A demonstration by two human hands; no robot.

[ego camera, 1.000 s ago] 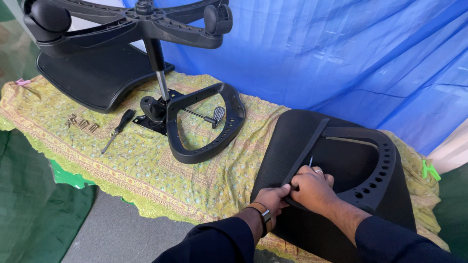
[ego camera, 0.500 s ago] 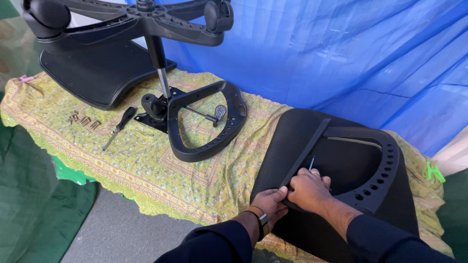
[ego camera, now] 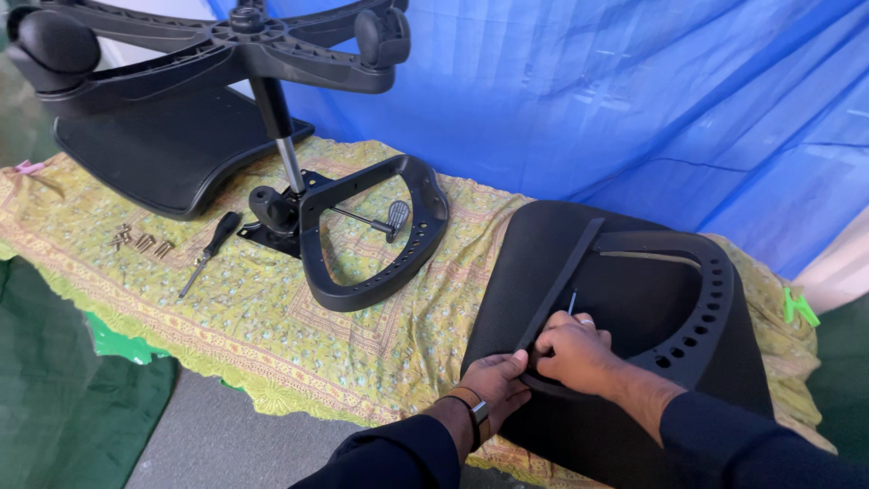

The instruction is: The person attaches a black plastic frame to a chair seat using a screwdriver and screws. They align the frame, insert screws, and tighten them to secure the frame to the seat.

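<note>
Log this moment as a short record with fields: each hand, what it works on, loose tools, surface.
left hand: presses the near corner of the black frame
right hand: closed on a thin metal tool, upright at the frame
work piece: frame lying on a black seat pad
loose tools: screwdriver, screws
other part: upturned chair base beside a second frame
surface: yellow patterned cloth

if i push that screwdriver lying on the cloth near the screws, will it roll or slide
The screwdriver would probably roll a little, since its black handle looks rounded and its shaft is thin. The patterned cloth looks soft and wrinkled, so it likely grips and stops the tool soon. It seems stiff and light, easy to lift by the handle.
</note>
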